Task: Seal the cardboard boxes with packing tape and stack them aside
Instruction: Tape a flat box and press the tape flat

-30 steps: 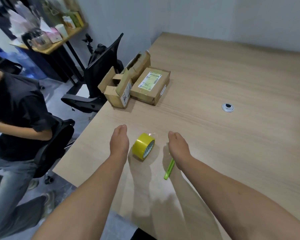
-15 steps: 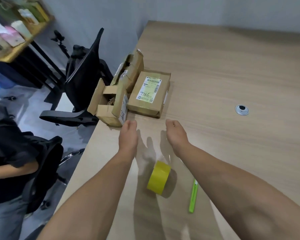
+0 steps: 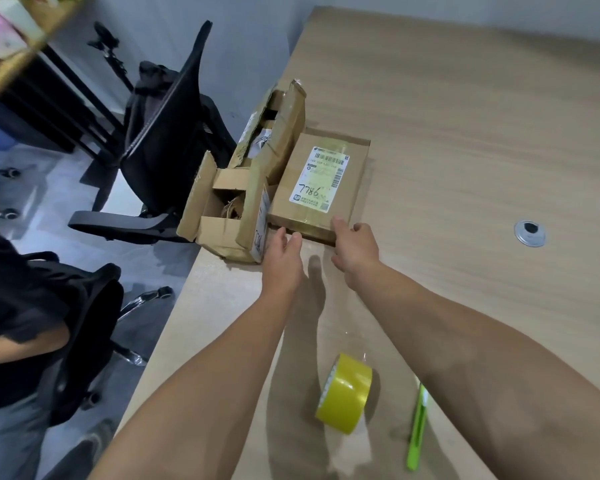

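Flat box (image 3: 321, 181), long axis pointing away

shelf (image 3: 18, 62) blurred, person (image 3: 14, 306) cropped, box (image 3: 321, 181) edge covered

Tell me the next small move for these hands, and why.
Probably grip the flat labelled box at its near edge and draw it toward the yellow tape roll. The left hand reaches that edge with straight fingers, the right hand has its thumb on the near corner, and the roll and green utility knife lie untouched, closer in.
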A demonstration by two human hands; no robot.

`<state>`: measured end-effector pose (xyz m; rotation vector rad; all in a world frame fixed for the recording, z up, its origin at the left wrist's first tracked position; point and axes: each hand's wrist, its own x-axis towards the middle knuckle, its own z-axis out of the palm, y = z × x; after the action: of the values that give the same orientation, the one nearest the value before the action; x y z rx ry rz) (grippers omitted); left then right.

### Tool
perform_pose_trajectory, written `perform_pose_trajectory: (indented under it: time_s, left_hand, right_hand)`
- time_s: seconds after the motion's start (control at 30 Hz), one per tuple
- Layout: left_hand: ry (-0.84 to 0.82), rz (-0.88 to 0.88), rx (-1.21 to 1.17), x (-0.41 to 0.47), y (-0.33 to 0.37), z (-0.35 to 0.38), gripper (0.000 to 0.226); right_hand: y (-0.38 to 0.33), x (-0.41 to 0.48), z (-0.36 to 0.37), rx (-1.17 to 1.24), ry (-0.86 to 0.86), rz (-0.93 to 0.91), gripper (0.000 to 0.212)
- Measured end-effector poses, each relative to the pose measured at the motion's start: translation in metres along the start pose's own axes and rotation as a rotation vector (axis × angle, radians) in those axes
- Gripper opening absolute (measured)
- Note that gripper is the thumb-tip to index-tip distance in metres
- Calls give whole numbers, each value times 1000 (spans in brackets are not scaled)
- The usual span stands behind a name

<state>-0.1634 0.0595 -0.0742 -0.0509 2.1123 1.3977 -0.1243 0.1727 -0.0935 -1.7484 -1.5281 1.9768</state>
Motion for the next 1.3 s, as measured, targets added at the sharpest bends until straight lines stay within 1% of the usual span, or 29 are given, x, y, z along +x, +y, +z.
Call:
perform_pose_trajectory:
  time_s: [0.07,0.2,0.33,0.47,0.57,0.63,0.77,0.9,0.97,1.13,1.3]
  left_hand:
    - [3,-4,11,1,0,3,53]
    - [8,1,10,0,1,8,51]
    - [18,7,19,-4,3,12,51]
    - [22,-39,-47,-13,6,14,49]
    - [45,-48,-84,-27,4,13,43]
    - [62,-36,-108,-38,3,12,42]
    - [107,-53,-145,-60,3,14,49]
    - [117,-19,-115,-83,5,25,48]
    - [108,-1,-83,-95,5,36,49]
    - [27,76,-54,-135,11,79,50]
    - [-64,84,20,-167,4,123,54]
  right_hand:
    - [2,5,1,-19,42,-4,71]
    - [-1,8,-4,-70,78,-43,45]
    - [-2,0,-14,-88,75,-87,47]
    - [6,-7,-27,-87,83,-117,40]
    - [15,-15,-44,-52,65,-132,38]
    - [21,-25,-58,-45,64,-148,37]
    - [36,-45,-95,-44,47,-183,36]
    - [59,-68,-134,-124,31,-221,32]
    - [72,-80,-155,-147,28,-220,31]
    - [102,-102,-218,-96,23,-231,16]
    - [124,-123,-275,-47,3,-238,17]
